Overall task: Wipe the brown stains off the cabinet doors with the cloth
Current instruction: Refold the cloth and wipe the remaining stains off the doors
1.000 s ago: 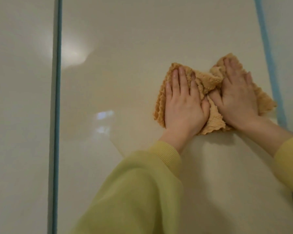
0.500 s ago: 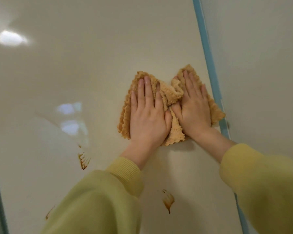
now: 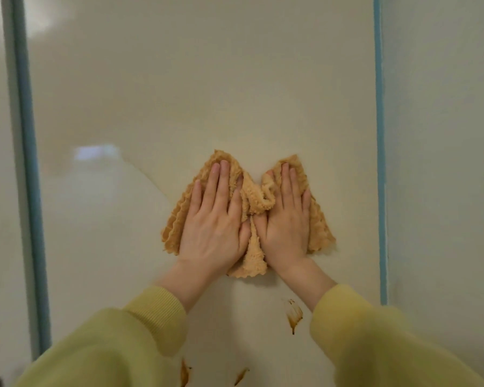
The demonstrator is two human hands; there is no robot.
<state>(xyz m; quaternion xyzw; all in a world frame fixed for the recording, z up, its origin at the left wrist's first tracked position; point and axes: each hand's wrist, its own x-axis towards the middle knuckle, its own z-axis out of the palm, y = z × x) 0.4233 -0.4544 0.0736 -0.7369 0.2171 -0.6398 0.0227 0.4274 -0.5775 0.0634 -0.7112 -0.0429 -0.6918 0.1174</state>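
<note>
A crumpled tan cloth point(image 3: 256, 196) lies flat against the glossy cream cabinet door point(image 3: 201, 88). My left hand point(image 3: 215, 219) presses on its left half with straight fingers. My right hand point(image 3: 287, 216) presses on its right half the same way, thumbs nearly meeting over a bunched fold. Below the cloth a brown stain point(image 3: 294, 315) streaks the door beside my right sleeve. Two smaller brown stains, one point(image 3: 184, 372) near the left sleeve and another point(image 3: 241, 375) to its right, sit at the bottom edge.
Blue-edged gaps run down the left side point(image 3: 30, 174) and the right side point(image 3: 379, 152) of the door, with neighbouring cream doors beyond each. Yellow-green sleeves fill the lower corners and hide part of the door.
The view has swung and tilted down, so the door now sits centred and both edges show. Both hands stay flat on the cloth. More brown stains appear below the cloth.
</note>
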